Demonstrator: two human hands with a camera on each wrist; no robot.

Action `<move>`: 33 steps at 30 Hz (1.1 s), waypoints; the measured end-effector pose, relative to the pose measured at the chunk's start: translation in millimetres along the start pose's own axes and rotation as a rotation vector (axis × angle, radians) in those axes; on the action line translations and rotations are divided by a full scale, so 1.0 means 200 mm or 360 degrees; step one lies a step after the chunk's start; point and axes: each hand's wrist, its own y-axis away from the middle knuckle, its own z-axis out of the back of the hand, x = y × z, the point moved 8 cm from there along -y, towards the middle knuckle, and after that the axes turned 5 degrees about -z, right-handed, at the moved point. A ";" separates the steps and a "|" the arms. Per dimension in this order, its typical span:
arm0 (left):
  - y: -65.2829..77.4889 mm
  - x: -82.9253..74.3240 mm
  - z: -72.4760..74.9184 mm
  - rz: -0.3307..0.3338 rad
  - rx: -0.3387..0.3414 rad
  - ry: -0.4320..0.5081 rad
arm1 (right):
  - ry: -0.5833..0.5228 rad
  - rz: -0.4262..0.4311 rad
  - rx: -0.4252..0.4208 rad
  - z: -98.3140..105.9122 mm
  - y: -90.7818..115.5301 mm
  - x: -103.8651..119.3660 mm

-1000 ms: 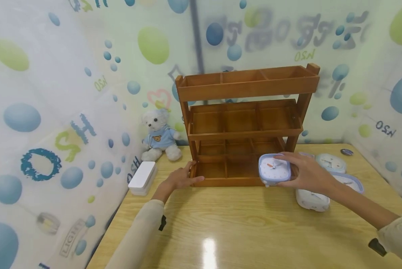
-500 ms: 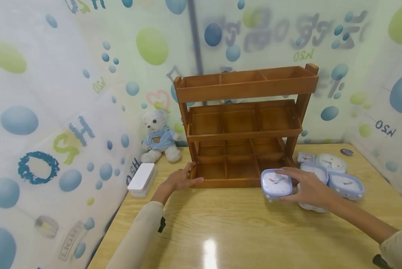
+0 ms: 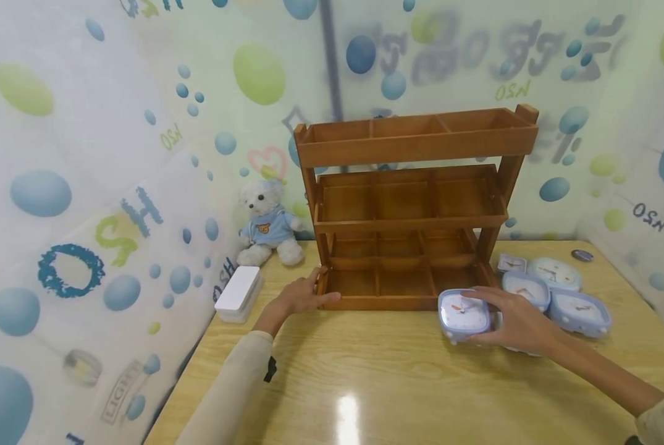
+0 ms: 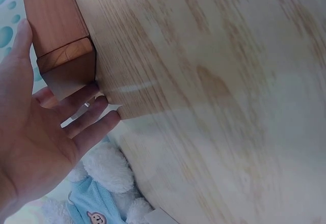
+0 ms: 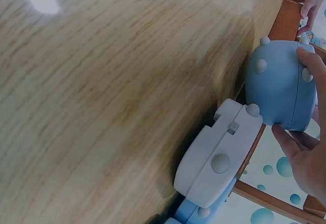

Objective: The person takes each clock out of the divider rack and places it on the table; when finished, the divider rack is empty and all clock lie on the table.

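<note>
My right hand (image 3: 523,321) grips a light-blue alarm clock (image 3: 464,311) by its side, thumb below and fingers above. The clock faces the head camera, just in front of the lower right end of a brown wooden tiered shelf (image 3: 415,147). In the right wrist view its blue back (image 5: 272,84) with white knobs shows, beside a white clock (image 5: 216,155). My left hand (image 3: 298,296) touches the shelf's lower left front corner, thumb along the front board. The left wrist view shows its fingers (image 4: 94,132) extended by the wooden end (image 4: 71,74).
Several clocks stand at the right, including a blue one (image 3: 580,312), a pale round one (image 3: 555,274) and a small one (image 3: 512,264). A dark oval object (image 3: 582,255) lies behind them. At left are a white box (image 3: 239,293) and a white teddy bear (image 3: 270,225).
My right hand has lowered the held alarm clock from in front of the shelf's bottom right compartment toward the table. My left hand stays at the shelf's corner.
</note>
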 end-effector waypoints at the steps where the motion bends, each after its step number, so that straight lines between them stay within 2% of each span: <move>1: 0.00 0.00 0.00 0.0002 -0.0001 -0.0004 | 0.0008 0.0001 0.0003 0.00 0.00 0.00; 15: 0.02 0.01 0.01 0.0022 0.0012 -0.0014 | 0.0005 0.0041 0.0040 -0.02 0.03 0.00; 22: 0.03 0.01 0.01 -0.0035 0.0041 0.0069 | 0.0052 0.0035 0.0094 -0.01 0.03 -0.02; 27: 0.08 0.01 0.00 -0.0107 0.0078 0.0203 | 0.0028 -0.0030 0.0235 -0.03 0.04 -0.03; 29: 0.11 0.01 0.00 -0.0125 0.0085 0.0188 | 0.0013 -0.0059 0.0271 -0.03 0.04 -0.03; 33: 0.16 0.00 0.06 -0.0159 0.0051 0.0076 | 0.0057 -0.0123 0.0247 0.01 0.00 -0.04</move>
